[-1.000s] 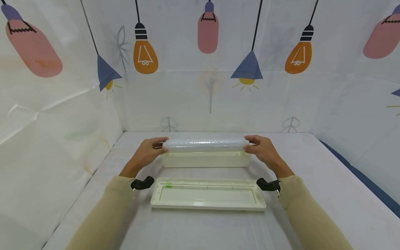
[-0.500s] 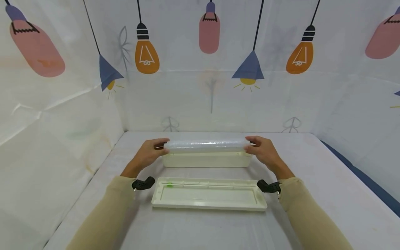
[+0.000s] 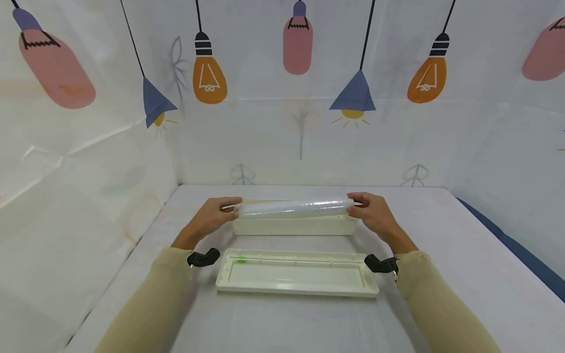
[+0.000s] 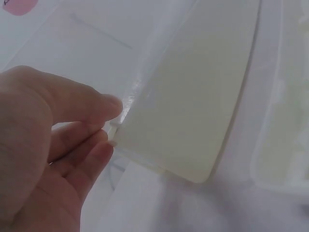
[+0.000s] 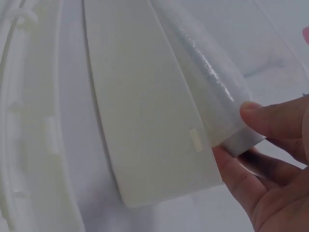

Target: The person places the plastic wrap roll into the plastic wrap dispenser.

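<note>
A shiny roll of cling film (image 3: 293, 208) spans both hands over a long cream plastic box (image 3: 295, 226). The roll tilts, its left end lower and partly inside the box, its right end raised above the rim. My left hand (image 3: 211, 218) pinches the left end at the box's corner; in the left wrist view the thumb and fingertips (image 4: 112, 106) meet there. My right hand (image 3: 375, 213) grips the right end between thumb and fingers, and the right wrist view shows that end of the roll (image 5: 212, 72) clear of the box wall (image 5: 149, 111).
The cream lid (image 3: 297, 277) lies inner side up on the white-covered table (image 3: 282, 323), nearer than the box, with a small green piece (image 3: 241, 260) on its rail. Behind the table hangs a white sheet (image 3: 265, 142) with printed lamps.
The roll's left end has come down toward the box, so the roll now slants where it was level before. My left hand has lowered slightly with it; the right hand holds nearly still.
</note>
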`<state>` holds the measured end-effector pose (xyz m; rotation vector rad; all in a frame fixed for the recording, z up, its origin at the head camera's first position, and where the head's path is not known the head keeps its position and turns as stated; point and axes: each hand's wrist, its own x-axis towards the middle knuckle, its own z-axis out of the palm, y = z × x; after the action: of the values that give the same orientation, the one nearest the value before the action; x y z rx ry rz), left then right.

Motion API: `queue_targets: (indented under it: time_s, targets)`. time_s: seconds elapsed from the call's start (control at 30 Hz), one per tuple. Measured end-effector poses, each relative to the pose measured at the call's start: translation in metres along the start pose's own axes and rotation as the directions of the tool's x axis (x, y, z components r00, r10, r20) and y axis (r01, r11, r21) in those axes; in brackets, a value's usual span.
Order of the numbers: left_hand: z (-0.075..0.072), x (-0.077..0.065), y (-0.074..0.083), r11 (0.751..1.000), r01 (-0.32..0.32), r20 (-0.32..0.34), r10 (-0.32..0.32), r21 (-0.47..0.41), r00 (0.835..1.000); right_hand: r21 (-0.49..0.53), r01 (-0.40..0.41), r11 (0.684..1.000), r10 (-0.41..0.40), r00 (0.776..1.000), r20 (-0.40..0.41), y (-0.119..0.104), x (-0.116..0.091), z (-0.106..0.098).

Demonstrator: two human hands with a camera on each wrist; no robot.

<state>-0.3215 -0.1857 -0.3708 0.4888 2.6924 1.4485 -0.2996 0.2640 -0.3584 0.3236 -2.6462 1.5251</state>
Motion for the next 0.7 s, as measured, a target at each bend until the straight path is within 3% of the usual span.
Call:
queue_targets:
  time_s: [0.37, 0.7]
  targets:
    - [0.002, 0.002, 0.003, 0.999, -0.031, 0.043, 0.032, -0.02, 0.999, -0.124, 0.006, 0.992, -0.003, 1.0, 0.017, -0.003, 0.004, -0.004]
    - [0.002, 0.0, 0.004, 1.0, -0.015, 0.002, 0.015, 0.027, 1.0, -0.282, 0.078, 0.956, -0.07, 0.997, 0.04, 0.0, 0.013, -0.006]
